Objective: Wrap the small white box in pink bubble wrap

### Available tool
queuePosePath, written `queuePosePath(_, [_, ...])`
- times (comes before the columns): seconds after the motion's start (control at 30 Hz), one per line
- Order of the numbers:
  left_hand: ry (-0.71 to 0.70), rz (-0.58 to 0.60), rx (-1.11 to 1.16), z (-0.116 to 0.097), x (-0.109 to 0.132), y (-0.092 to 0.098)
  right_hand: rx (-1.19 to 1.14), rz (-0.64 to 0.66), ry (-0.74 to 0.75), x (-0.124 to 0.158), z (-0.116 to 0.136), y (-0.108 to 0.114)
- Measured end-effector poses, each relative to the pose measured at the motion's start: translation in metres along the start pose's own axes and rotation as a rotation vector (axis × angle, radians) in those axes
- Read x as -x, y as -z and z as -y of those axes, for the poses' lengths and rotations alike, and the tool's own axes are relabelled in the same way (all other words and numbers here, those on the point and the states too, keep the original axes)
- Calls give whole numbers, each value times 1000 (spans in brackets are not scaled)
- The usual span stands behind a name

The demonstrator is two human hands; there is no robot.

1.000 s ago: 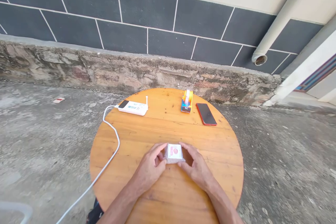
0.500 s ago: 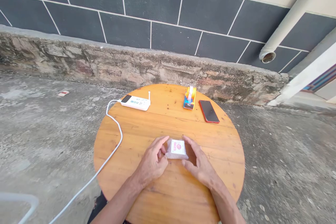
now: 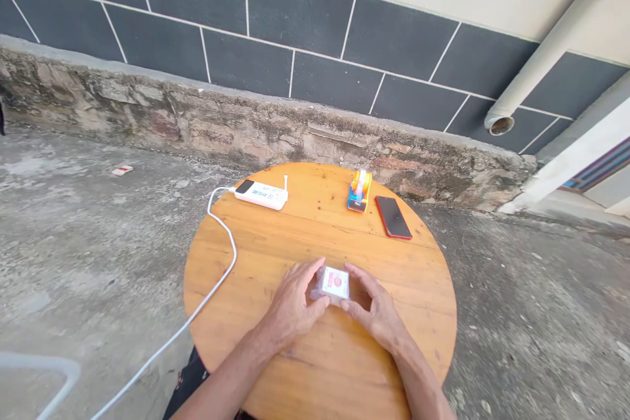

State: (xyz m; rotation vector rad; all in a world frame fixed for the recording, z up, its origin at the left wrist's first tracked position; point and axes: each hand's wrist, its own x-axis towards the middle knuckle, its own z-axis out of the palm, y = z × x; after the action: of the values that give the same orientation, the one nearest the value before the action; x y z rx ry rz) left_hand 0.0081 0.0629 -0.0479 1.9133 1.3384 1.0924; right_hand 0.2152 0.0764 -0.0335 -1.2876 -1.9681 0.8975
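Note:
A small white box [image 3: 335, 281] with a pink print on top, inside a clear plastic bag, rests on the round wooden table [image 3: 275, 239]. My left hand [image 3: 294, 302] curves around its left side, thumb at the near edge and index finger at the far corner. On the opposite side my right hand [image 3: 377, 312] has its thumb and index finger against the box's right edges. Both hands hold the bagged box between them. Loose plastic bunches out towards my left palm, which partly hides it.
At the table's back stand a tape dispenser [image 3: 359, 190] and a red-edged phone [image 3: 394, 216]. A white device [image 3: 260, 194] lies at the back left, its white cable [image 3: 231, 246] running over the left edge. Behind is a stone-based wall [image 3: 236, 128] with a drainpipe [image 3: 531, 72].
My left hand has closed in on the box, its thumb now at the near edge. The plastic is folded in closer. My right fingers have come against the box. The view has shifted slightly.

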Motion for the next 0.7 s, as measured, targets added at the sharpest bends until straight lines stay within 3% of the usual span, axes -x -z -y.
queuePosePath(0.1, [4, -11, 5, 0, 0, 0, -56, -2, 16, 2, 5, 5])
queuePosePath(0.2, [-14, -15, 6, 0, 1, 0, -21, -92, 78, -1, 10, 10])
queuePosePath(0.6, [-16, -48, 31, 5, 3, -3, 526, -87, 318, -32, 26, 6])
queuePosePath(0.7, [-13, -58, 32, 5, 2, -3, 569, -71, 374, -34, 31, 2])
